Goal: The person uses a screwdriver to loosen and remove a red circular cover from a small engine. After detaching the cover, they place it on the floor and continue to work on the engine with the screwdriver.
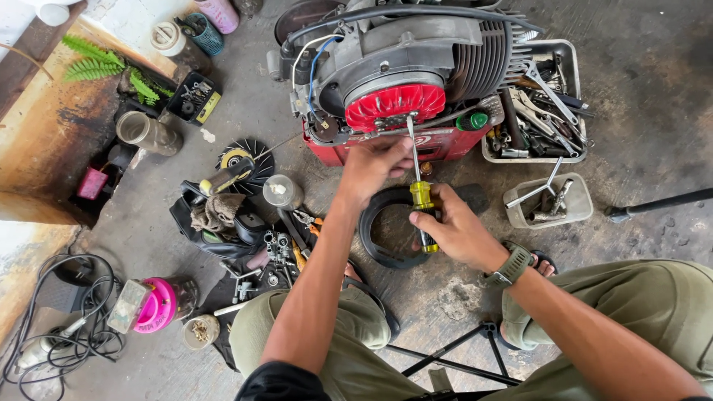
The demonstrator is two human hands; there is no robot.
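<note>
My right hand [457,230] is wrapped around the yellow handle of a screwdriver [420,197], fingers closed on it. The metal shaft runs up and away from me, and its tip sits at the lower edge of the red fan wheel [394,104] on the engine [416,59]. My left hand [375,167] is up near the shaft, just below the fan wheel; the fingers are curled, and it looks as though they pinch or steady the shaft, though I cannot quite tell from this angle whether they grip it or only rest beside it.

The engine stands on a red box [438,145] on the concrete floor [653,96]. Below my hands a black rubber ring [379,230] lies flat on the floor. To the right of the engine, a metal tray [572,56] is packed with wrenches and other tools, and a smaller clear tub [579,200] with a few tools stands just in front of it. On my left lie a black finned disc [252,152], a dirty rag [215,212] on a black part, a scatter of small bolts and sockets [278,249], and a pink round can [157,304] beside coiled black cable [67,327]. I wear a green watch [511,267] on my right wrist.
</note>
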